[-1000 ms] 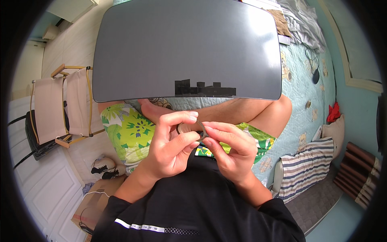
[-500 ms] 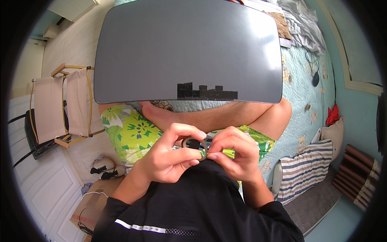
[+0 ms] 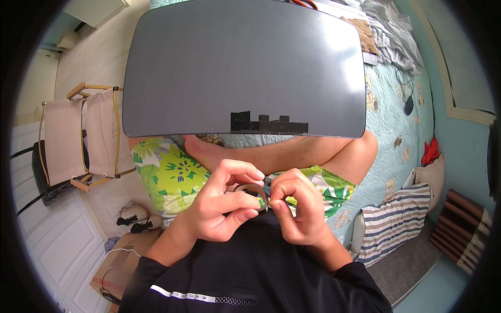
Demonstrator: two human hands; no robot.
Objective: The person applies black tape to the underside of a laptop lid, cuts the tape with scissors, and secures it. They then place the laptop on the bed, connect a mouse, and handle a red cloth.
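My left hand (image 3: 216, 203) holds a narrow roll of tape (image 3: 266, 199), dark outside with a brown inner ring, between its thumb and fingers. On the roll's right side, my right hand (image 3: 300, 211) is closed, with thumb and index fingertip pinched together at the roll's edge. Whether a loose tape end is between those fingertips is too small to make out. Several short black tape strips (image 3: 269, 126) lie in a row along the near edge of the dark grey low table (image 3: 235, 62), just beyond my crossed legs.
The table stands on a light blue quilted bed cover (image 3: 386, 135). At the left are a folding chair (image 3: 65, 141), a cardboard box (image 3: 122, 261) and shoes (image 3: 138, 219). A striped pillow (image 3: 394, 221) lies to the right, with a dark mouse-like object (image 3: 408, 104) farther off.
My right hand has turned and its fingers have curled in more tightly beside the roll. The roll has tilted slightly in my left hand, which stays nearly in place.
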